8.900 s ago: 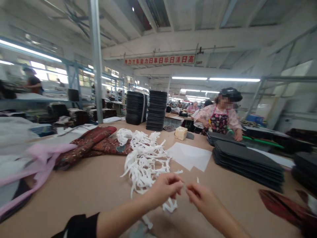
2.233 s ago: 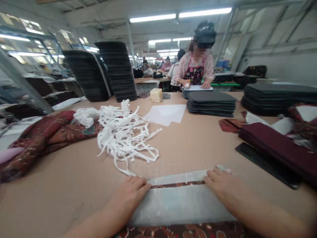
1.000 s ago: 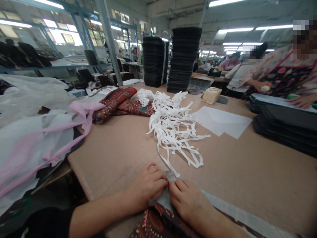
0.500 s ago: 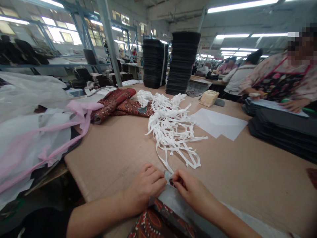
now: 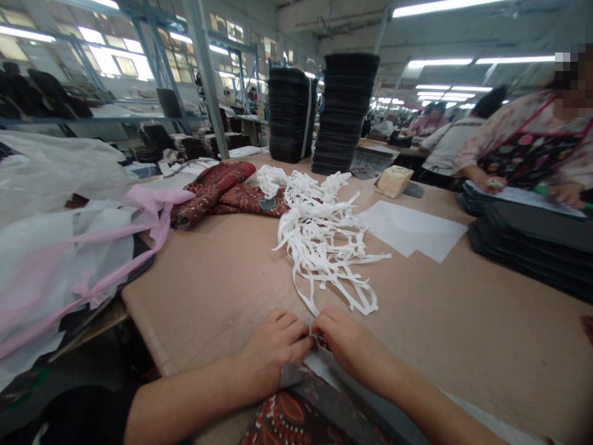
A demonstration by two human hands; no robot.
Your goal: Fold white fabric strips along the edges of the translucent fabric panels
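Observation:
My left hand (image 5: 277, 347) rests with curled fingers at the upper edge of a dark patterned fabric piece (image 5: 296, 415) with a grey underside. Close beside it, my right hand (image 5: 345, 343) pinches at the same edge, its fingertips nearly meeting those of the left. A thin whitish strip shows between the fingertips, and what exactly each pinches is partly hidden. Just beyond my hands lies a loose tangle of white fabric strips (image 5: 324, 244), one strand of which runs down to my right fingertips.
Rolled red patterned fabric (image 5: 217, 191) lies behind the strips. White paper (image 5: 414, 228) and a wrapped block (image 5: 393, 181) are to the right, near stacked black panels (image 5: 532, 241). Tall black stacks (image 5: 347, 114) stand behind. Plastic sheeting (image 5: 60, 247) covers the left. A co-worker (image 5: 528, 142) stands right.
My right hand has shifted slightly left, closer to my left hand, and its fingers have turned over the fabric edge. The co-worker's hands have moved a little on the stack.

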